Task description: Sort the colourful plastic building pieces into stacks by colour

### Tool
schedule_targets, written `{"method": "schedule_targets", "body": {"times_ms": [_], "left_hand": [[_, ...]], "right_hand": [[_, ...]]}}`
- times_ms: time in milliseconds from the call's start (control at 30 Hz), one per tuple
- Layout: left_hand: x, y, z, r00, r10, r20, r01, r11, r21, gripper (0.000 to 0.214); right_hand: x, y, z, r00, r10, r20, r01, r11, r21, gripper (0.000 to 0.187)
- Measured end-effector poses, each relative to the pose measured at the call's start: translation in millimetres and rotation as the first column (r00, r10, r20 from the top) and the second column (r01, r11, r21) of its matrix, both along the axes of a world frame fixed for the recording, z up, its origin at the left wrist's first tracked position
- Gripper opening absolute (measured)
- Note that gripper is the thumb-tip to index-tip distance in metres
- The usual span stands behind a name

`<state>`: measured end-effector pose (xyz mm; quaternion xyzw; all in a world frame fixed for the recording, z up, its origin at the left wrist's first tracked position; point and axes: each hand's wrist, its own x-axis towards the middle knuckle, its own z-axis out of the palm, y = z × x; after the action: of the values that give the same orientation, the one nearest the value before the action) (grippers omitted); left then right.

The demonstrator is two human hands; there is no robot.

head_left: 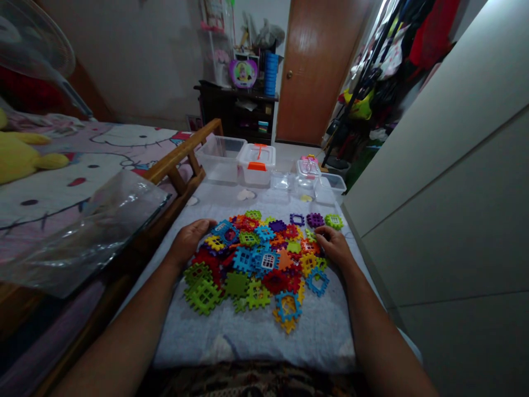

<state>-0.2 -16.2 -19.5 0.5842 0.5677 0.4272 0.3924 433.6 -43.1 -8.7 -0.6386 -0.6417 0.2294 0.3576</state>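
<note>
A heap of colourful interlocking plastic building tiles (252, 259) with notched edges lies on the cloth-covered table (256, 344). Many of the tiles have window-like openings. At the heap's left edge rests my left hand (190, 238), fingers stretched forward beside a blue tile (225, 231), with nothing seen in its grasp. My right hand (335, 246) is at the right edge, its fingertips apart and close to a small green tile (311, 236); whether they touch it is unclear. Beyond that hand, a purple-blue frame tile (296, 220), a purple tile (315, 220) and a green tile (334, 221) sit in a row.
Clear plastic bins stand at the table's far end, including a large one (223, 160) and a lidded box with orange latches (257, 164). A wooden rail (182, 151) and a bed (107, 149) with a clear plastic bag (99, 226) border the left. A white cabinet (446, 198) borders the right.
</note>
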Motion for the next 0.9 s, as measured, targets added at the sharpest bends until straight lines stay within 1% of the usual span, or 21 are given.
{"method": "schedule_targets", "body": {"times_ms": [267,467,667,767,900], "left_hand": [[5.1,-3.1,6.9,1.0,0.01,0.017,-0.01,1.0,-0.007,0.063],[3.2,-1.3,3.7,1.0,0.0,0.005,0.0,1.0,0.006,0.062],[1.9,-2.5,0.0,1.0,0.001,0.013,-0.001,1.0,-0.012,0.06],[1.2,-5.1,0.0,1.0,0.001,0.016,-0.001,1.0,-0.014,0.061],[1.8,-10.3,2.9,1.0,0.014,-0.002,-0.014,1.0,-0.008,0.063]], "right_hand": [[-2.1,-1.2,4.1,1.0,-0.018,-0.005,0.018,0.999,-0.034,0.03],[-3.8,-2.7,6.7,1.0,-0.018,-0.01,0.018,0.999,-0.041,0.032],[-3.3,-2.0,6.3,1.0,-0.016,-0.001,0.016,0.999,-0.033,0.031],[-2.9,-1.6,4.9,1.0,-0.009,0.012,0.009,0.999,-0.032,0.03],[-3.3,-2.1,3.1,1.0,-0.01,0.026,0.01,1.0,0.002,0.027]]}}
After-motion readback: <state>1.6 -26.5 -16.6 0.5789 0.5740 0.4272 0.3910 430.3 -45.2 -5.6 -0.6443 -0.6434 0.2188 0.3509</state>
